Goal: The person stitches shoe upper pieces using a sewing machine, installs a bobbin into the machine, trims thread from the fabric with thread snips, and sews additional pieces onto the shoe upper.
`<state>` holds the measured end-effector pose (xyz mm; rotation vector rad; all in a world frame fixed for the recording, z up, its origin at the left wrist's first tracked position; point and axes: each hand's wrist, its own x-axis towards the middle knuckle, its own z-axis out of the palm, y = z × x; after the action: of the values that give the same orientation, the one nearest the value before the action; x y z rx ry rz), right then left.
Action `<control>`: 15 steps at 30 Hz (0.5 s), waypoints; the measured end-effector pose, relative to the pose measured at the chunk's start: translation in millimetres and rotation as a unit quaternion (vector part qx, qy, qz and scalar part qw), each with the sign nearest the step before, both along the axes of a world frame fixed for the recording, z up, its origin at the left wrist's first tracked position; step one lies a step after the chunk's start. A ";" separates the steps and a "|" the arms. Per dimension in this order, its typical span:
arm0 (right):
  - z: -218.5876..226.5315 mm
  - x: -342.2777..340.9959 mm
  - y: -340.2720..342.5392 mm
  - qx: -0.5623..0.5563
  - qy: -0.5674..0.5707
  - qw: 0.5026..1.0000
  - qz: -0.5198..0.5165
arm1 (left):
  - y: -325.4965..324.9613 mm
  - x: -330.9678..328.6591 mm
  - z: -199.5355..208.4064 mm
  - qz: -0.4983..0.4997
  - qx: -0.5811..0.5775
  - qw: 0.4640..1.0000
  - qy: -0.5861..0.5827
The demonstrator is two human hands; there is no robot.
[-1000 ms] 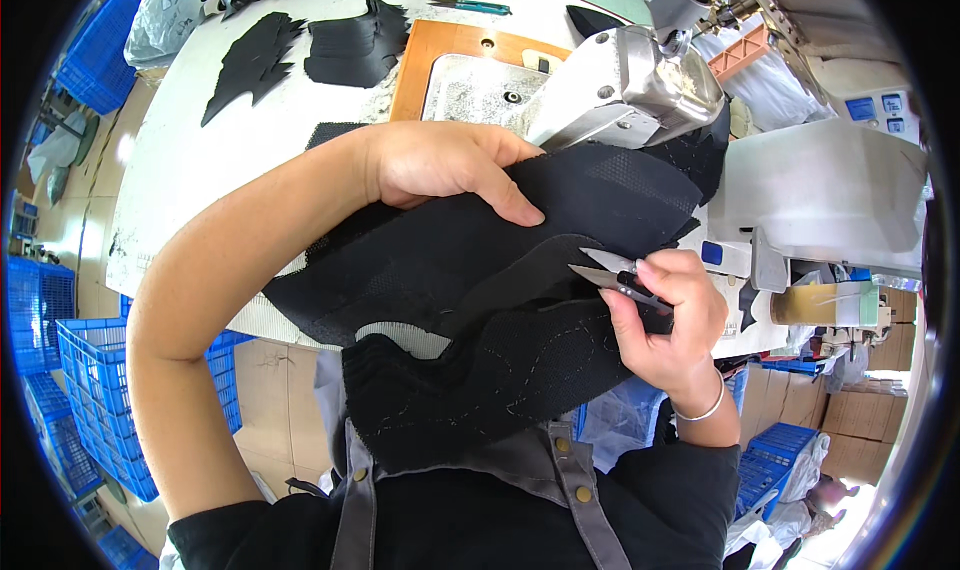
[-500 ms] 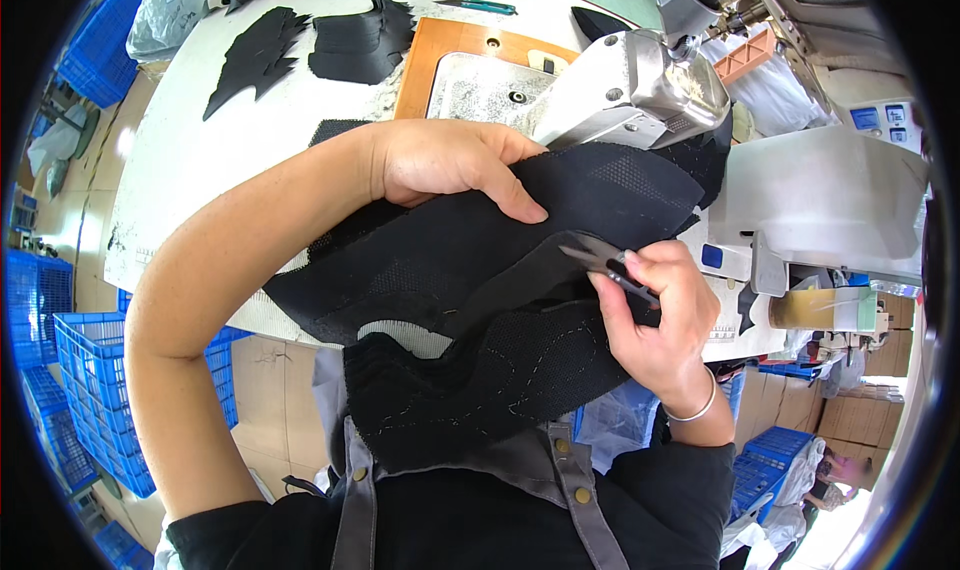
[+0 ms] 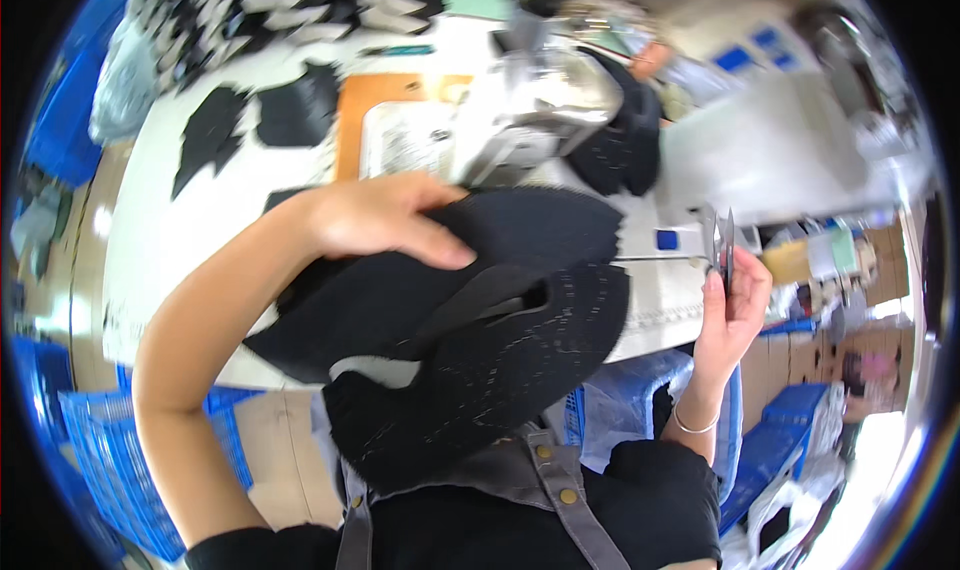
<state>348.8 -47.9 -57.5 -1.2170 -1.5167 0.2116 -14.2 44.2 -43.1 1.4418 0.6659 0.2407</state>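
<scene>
Black mesh fabric pieces with pale stitch lines (image 3: 500, 370) hang across the table's front edge toward my apron. They look like shoe uppers. My left hand (image 3: 385, 220) is closed on their upper edge, thumb on top and fingers hidden beneath. A small pair of thread snips (image 3: 722, 245) points upward in my right hand (image 3: 735, 315), well to the right of the fabric. Their two blades stand apart. Beyond the fabric rises the metal head of a sewing machine (image 3: 560, 100), with another dark stitched piece (image 3: 615, 135) beside it.
Stacks of black cut pieces (image 3: 298, 110) lie at the far left of the white table (image 3: 150, 290). Teal-handled snips (image 3: 395, 51) rest behind an orange board (image 3: 350, 135). Blue crates (image 3: 110, 450) stand on the floor at left. A grey machine cover (image 3: 760, 160) is at right.
My right hand has drawn the snips away from the fabric, to the right and upward. My left hand keeps its grip. The whole view has shifted, and the picture is blurrier.
</scene>
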 end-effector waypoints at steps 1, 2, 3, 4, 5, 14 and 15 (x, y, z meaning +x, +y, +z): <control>4.3 15.7 -4.4 -0.029 0.027 0.999 -0.014 | -3.8 -2.2 5.1 -0.004 0.035 0.999 0.036; 9.6 30.6 -9.8 -0.056 0.057 0.996 -0.028 | -10.0 -3.1 10.4 -0.010 0.050 0.998 0.027; 11.9 46.4 -12.9 -0.056 0.059 0.994 -0.072 | -15.6 -2.9 18.6 -0.035 0.068 0.996 0.037; 16.2 54.5 -12.1 0.013 0.060 0.994 -0.086 | -21.9 -0.1 27.9 -0.059 0.133 0.987 0.069; 18.2 70.8 -15.0 0.024 -0.010 0.988 -0.152 | -28.3 7.7 40.7 -0.068 0.191 0.972 0.120; 38.9 143.5 53.9 0.032 -0.080 0.950 -0.299 | -114.8 46.5 77.5 0.014 0.634 0.742 0.217; 41.4 152.7 63.7 0.021 -0.080 0.950 -0.301 | -123.4 49.2 75.1 0.026 0.681 0.698 0.219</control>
<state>501.5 15.8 -16.1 -1.6306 -1.2054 -0.3304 35.0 -79.2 31.9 2.9972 0.9685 0.4945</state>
